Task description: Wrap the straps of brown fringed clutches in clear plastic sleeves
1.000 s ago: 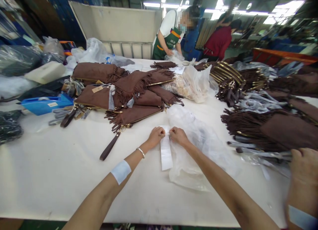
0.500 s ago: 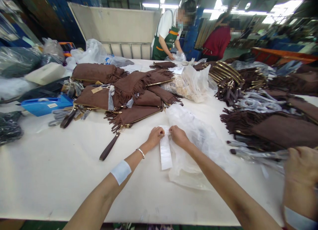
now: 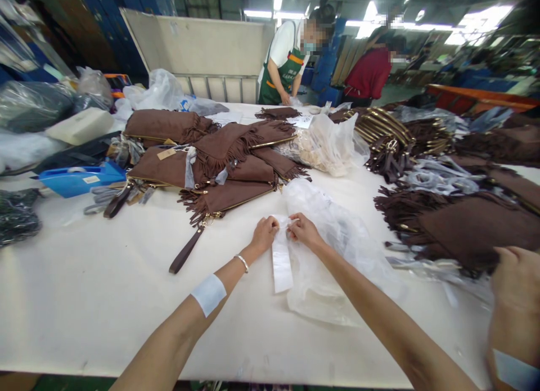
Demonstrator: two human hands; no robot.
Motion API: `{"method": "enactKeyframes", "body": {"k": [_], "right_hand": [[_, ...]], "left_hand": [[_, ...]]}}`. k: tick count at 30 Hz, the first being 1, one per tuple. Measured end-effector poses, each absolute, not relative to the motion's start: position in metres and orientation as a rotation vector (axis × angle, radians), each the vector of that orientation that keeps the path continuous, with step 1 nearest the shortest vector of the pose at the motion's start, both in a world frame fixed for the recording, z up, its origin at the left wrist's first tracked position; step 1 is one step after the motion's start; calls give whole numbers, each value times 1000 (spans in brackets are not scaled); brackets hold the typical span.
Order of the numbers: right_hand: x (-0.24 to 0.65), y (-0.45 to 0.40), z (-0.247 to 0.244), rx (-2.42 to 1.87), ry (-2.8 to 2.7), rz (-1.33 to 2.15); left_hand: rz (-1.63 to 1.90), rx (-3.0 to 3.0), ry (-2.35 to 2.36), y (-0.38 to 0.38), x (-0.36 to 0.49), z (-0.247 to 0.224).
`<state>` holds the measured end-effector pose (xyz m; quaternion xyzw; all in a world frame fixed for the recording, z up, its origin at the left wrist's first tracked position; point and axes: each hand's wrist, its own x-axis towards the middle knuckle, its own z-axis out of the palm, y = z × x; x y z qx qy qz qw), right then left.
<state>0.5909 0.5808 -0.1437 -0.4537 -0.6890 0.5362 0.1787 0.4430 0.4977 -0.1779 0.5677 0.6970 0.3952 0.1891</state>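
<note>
My left hand (image 3: 265, 232) pinches the top of a flat white strip (image 3: 282, 267), which hangs down over the table. It could be paper or thin plastic; I cannot tell. Close beside it, my right hand (image 3: 302, 230) has thumb and fingertips pinched together at the strip's upper right corner. Under my right hand and forearm lies a crumpled clear plastic bag (image 3: 337, 239). Just beyond my left hand are brown fringed bags (image 3: 240, 191) with gold zips, piled together. A dark wrist strap (image 3: 188, 249) hangs off one of them toward me.
A blue tape dispenser (image 3: 80, 180) stands at left. At right are more brown fringed bags (image 3: 476, 222) and a co-worker's hand (image 3: 517, 295) above the table (image 3: 105, 312). A plastic bag of beige contents (image 3: 333, 143) sits mid-table. Two people work beyond.
My right fingers have shifted slightly at the strip's top edge; my left hand keeps its pinch. The co-worker's hand at right has moved off the plastic-wrapped straps toward the brown bag.
</note>
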Motion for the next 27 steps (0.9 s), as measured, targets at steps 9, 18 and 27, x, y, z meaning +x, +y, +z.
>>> {"method": "enactKeyframes", "body": {"k": [9, 18, 27], "right_hand": [[591, 590, -141, -1176, -2306, 1060], [586, 591, -155, -1415, -1770, 1397], [590, 586, -146, -1267, -1417, 1792]], "left_hand": [[1147, 1670, 1906, 497, 449, -176], [1190, 1517, 1881, 495, 442, -177], [1230, 1464, 1851, 494, 445, -178]]}}
